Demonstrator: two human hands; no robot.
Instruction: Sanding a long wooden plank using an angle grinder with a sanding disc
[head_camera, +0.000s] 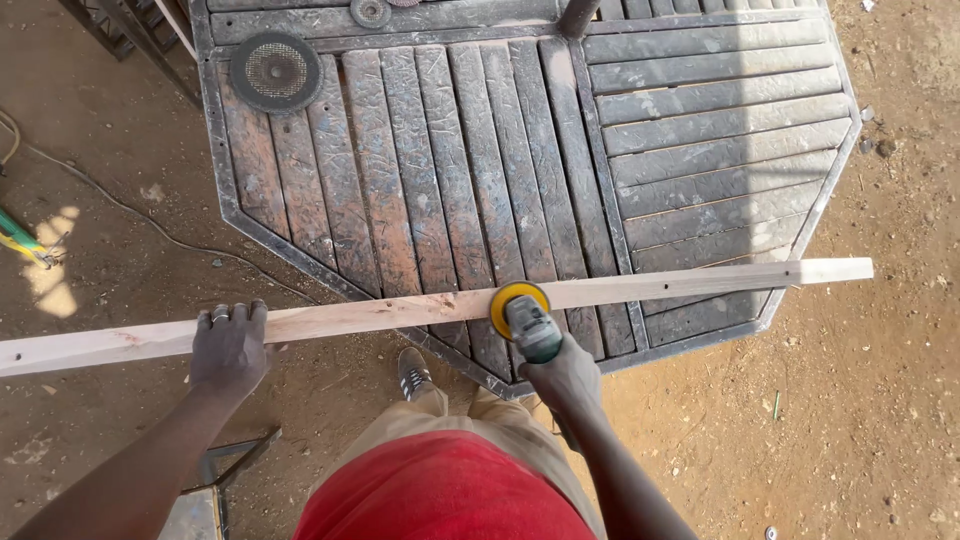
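A long pale wooden plank (680, 283) lies across the near edge of a dark slatted metal table (700, 130) and reaches past it on both sides. My left hand (230, 345) grips the plank's near edge to the left of the table. My right hand (565, 378) holds a green angle grinder (533, 330). Its yellow sanding disc (517, 305) presses on the plank near the middle.
A round grey abrasive disc (276, 71) and a smaller disc (371, 12) lie on the table's far left. A thin cable (120, 205) runs over the dirt ground at left. A metal frame (215, 480) stands by my left leg. My shoe (414, 374) is under the table edge.
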